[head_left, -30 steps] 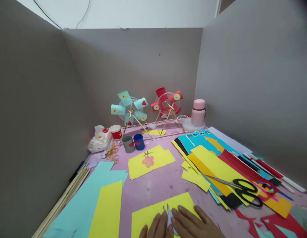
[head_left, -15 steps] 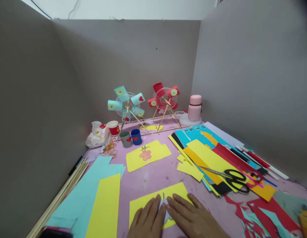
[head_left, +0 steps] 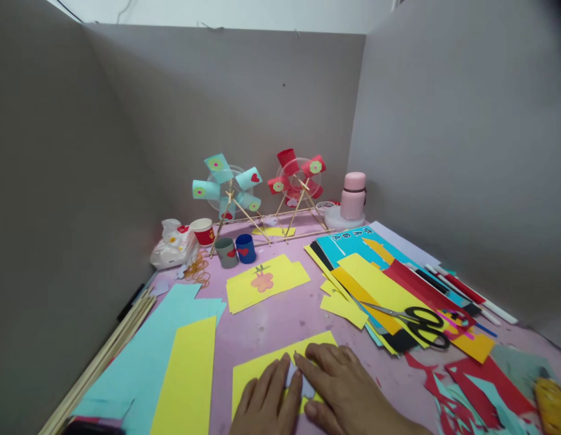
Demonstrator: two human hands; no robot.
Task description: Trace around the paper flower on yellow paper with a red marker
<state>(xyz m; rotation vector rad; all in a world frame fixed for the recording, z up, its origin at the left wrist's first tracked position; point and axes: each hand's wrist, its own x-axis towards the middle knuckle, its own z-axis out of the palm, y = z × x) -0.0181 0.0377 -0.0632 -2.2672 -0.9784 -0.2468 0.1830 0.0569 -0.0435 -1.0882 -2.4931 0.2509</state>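
A yellow sheet of paper point(head_left: 246, 373) lies on the pink tabletop close in front of me. On it is a small pale lavender paper cutout point(head_left: 307, 388), partly covered by my fingers, so its full outline is hidden. My left hand point(head_left: 268, 403) lies flat over the cutout's left side and the sheet, fingers stretched out. From the right, my right hand point(head_left: 353, 389) presses down on the cutout, index finger reaching its upper part and thumb low on the sheet. Neither hand grips anything.
Scissors point(head_left: 416, 323) rest on stacked coloured paper point(head_left: 371, 284) at right, near red scraps point(head_left: 484, 386). Behind stand a light blue paper wheel point(head_left: 226, 187), a red one point(head_left: 298, 178) and a pink flask point(head_left: 353, 196). Wooden sticks point(head_left: 103, 362) and light blue paper point(head_left: 135, 356) lie left.
My right hand has shifted over the cutout, its index finger now near the top and its thumb spread lower down. The left hand stays nearly in place. The view has tilted slightly.
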